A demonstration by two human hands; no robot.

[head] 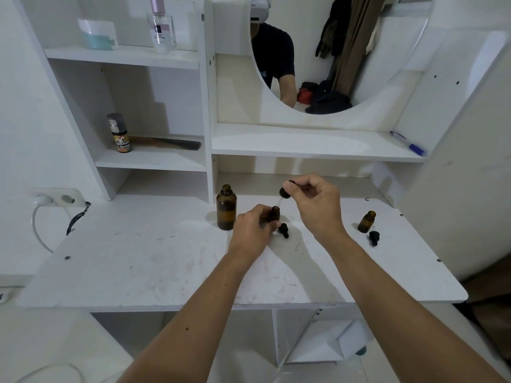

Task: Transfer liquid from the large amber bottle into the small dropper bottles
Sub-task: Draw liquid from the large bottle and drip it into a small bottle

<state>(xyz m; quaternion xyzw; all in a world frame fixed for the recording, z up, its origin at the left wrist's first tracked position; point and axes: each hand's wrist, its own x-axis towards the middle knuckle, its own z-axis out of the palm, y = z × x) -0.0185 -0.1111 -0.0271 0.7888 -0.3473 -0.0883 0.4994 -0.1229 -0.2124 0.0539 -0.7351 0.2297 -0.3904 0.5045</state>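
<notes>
The large amber bottle [226,208] stands uncapped on the white desk [138,258], left of centre. My left hand [253,229] grips a small amber dropper bottle [274,214] upright on the desk. My right hand [315,201] pinches a black dropper cap [285,191] with its glass pipette pointing down just above that bottle's mouth. A loose black cap [283,230] lies beside the held bottle. A second small amber bottle [366,221] stands open at the right, with its black dropper cap [373,238] lying in front of it.
White shelves rise behind the desk, holding a small spray bottle [119,132], a dark comb [168,143], a clear perfume bottle [161,29] and a blue pen [408,143]. A round mirror [331,51] hangs above. A wall socket with cables [59,199] sits at the left.
</notes>
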